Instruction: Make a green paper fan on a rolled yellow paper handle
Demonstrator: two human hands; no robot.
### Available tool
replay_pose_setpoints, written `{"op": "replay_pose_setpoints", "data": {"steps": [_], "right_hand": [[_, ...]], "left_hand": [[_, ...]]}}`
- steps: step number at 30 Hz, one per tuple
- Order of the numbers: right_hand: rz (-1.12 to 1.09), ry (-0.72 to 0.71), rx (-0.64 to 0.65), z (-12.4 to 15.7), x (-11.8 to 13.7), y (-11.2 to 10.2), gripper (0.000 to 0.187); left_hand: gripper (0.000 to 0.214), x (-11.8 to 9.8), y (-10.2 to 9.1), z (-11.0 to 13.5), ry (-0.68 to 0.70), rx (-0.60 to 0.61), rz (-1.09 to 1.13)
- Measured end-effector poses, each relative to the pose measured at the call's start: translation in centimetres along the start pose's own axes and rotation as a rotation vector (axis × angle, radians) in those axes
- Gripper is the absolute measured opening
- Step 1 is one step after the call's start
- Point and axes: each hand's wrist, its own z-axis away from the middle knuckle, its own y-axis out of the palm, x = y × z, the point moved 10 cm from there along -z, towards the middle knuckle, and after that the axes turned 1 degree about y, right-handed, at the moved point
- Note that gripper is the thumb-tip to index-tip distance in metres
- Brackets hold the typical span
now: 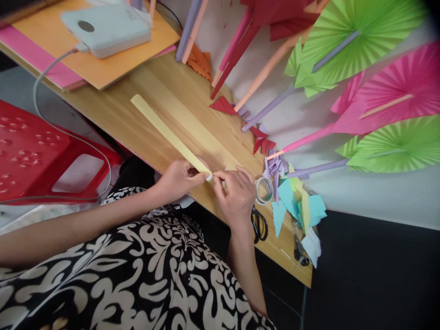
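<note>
A long, narrow yellow paper strip (165, 130) lies slantwise over the wooden table, and I cannot tell whether it is rolled or folded. My left hand (182, 181) is closed on its near end, with the thumb along the edge. My right hand (237, 192) pinches at the very tip of that end, its fingers almost touching my left thumb. A small whitish bit shows between the fingertips, too small to name. Just right of my right hand is a roll of clear tape (264, 190), with black-handled scissors (259, 224) below it, partly hidden by my wrist.
Green paper fans (364, 41) and a pink paper fan (395, 98) on paper sticks lean against the wall. Turquoise paper scraps (288, 201) lie at the table's right end. A power bank (106, 30) with a cable sits on orange sheets (113, 68). A red stool (41, 146) stands left.
</note>
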Motion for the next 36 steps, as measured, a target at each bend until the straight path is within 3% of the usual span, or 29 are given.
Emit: {"op": "replay_pose_setpoints", "data": {"steps": [16, 36], "right_hand": [[-0.018, 0.043, -0.026, -0.1, -0.6, 0.0, 0.015], [0.002, -0.027, 0.071, 0.1, 0.0, 0.0, 0.012]], "left_hand": [[0.011, -0.3, 0.0, 0.1, 0.013, 0.005, 0.001], [0.011, -0.2, 0.0, -0.1, 0.018, -0.001, -0.004]]}}
